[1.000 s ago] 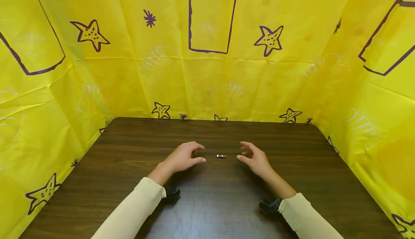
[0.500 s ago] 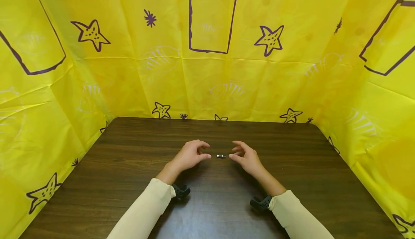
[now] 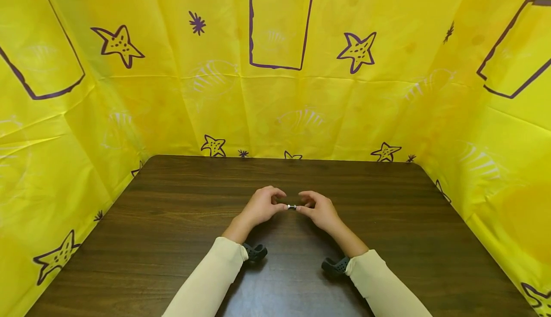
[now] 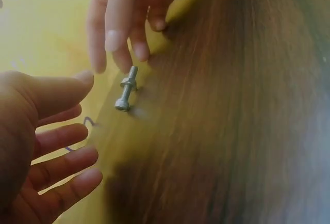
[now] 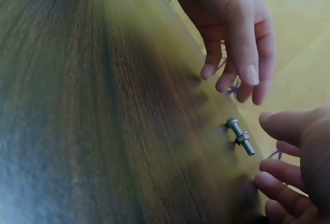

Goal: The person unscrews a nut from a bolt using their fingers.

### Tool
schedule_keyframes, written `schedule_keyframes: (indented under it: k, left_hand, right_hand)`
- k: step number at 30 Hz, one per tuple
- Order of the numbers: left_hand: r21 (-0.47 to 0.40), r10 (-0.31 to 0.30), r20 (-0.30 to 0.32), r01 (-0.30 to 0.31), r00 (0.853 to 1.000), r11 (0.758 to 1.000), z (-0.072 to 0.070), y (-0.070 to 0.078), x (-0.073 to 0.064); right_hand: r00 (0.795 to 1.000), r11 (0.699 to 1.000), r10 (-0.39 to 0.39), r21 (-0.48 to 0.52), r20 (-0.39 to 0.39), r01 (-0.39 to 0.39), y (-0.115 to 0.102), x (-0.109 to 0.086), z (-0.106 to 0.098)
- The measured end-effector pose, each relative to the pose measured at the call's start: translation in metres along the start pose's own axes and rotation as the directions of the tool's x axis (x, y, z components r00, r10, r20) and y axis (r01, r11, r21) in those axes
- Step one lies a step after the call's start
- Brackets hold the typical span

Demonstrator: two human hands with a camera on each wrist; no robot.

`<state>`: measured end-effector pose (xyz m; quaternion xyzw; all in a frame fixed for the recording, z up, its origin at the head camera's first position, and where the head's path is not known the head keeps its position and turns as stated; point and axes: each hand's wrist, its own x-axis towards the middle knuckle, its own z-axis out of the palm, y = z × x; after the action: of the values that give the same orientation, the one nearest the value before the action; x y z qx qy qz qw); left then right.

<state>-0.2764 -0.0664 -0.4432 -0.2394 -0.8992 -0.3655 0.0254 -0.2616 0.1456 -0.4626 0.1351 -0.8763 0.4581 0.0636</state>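
A small silver bolt [image 3: 292, 207] with a nut threaded partway along its shank lies on the dark wooden table. In the left wrist view the bolt [image 4: 127, 91] lies apart from the fingertips of both hands. My left hand [image 3: 263, 205] is just beside the head end, thumb and fingers spread with nothing between them. On the threaded end's side is my right hand [image 3: 320, 210], its fingers loosely bent and holding nothing. The right wrist view shows the nut [image 5: 242, 138] on the bolt, with a gap to the right thumb.
The brown wood-grain table [image 3: 172, 221] reaches back to a yellow curtain [image 3: 275, 97] with purple starfish drawings, which also hangs at both sides. Dark straps [image 3: 256, 252] sit at both wrists, below cream sleeves [image 3: 215, 274].
Both hands have moved inward from the two sides, closing in on the bolt between them. The bolt has stayed in its place on the table.
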Motion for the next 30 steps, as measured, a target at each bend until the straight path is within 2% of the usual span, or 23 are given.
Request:
schedule_keyframes:
  k: [7,17,30]
  left_hand:
    - [0.007,-0.034,-0.01,0.035,0.999,0.999,0.009,0.001,0.004]
    - [0.141,-0.09,-0.031,0.094,0.995,0.986,0.022,-0.001,0.009]
    - [0.167,-0.103,-0.055,0.111,0.993,0.98,0.026,0.005,0.012]
  right_hand:
    - [1.0,0.996,-0.019,-0.086,-0.019,0.017,0.003,0.002,0.003]
    - [0.999,0.986,-0.034,-0.164,-0.031,0.029,0.004,0.006,0.006]
    - [0.998,0.976,-0.052,-0.214,-0.035,0.043,0.006,0.007,0.008]
